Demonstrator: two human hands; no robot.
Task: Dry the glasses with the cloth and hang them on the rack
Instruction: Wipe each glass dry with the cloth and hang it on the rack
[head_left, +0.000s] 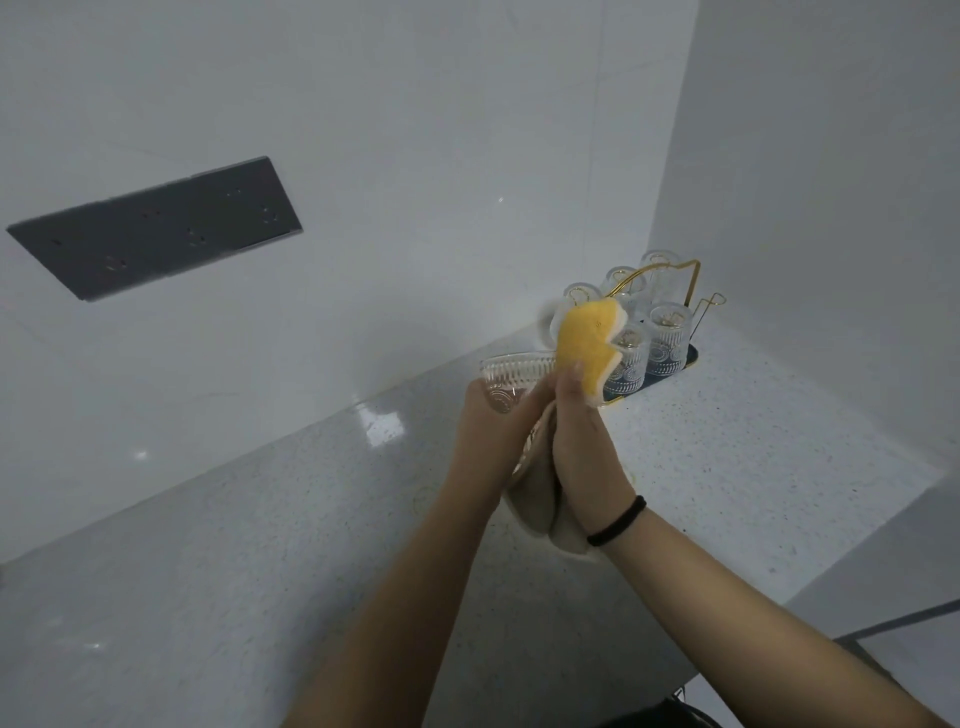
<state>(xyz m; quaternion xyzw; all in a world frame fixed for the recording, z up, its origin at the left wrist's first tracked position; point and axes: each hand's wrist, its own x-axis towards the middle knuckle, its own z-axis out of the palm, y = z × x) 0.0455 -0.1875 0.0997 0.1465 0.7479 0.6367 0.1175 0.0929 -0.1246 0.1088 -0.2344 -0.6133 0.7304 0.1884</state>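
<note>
My left hand (485, 421) grips a clear patterned glass (511, 379), held tilted above the counter. My right hand (582, 441) grips a yellow and beige cloth (587, 343) against the glass; the cloth's yellow end sticks up above my fingers and its beige part hangs below my wrist. Behind them, in the corner, stands the gold wire rack (675, 291) on a dark tray, with several patterned glasses (667, 338) upside down on its pegs. One peg at the right end of the rack is bare.
A speckled grey counter (260, 545) runs from lower left to the corner, its front edge at the right. White walls enclose the corner. A dark grey socket panel (156, 228) is set into the left wall.
</note>
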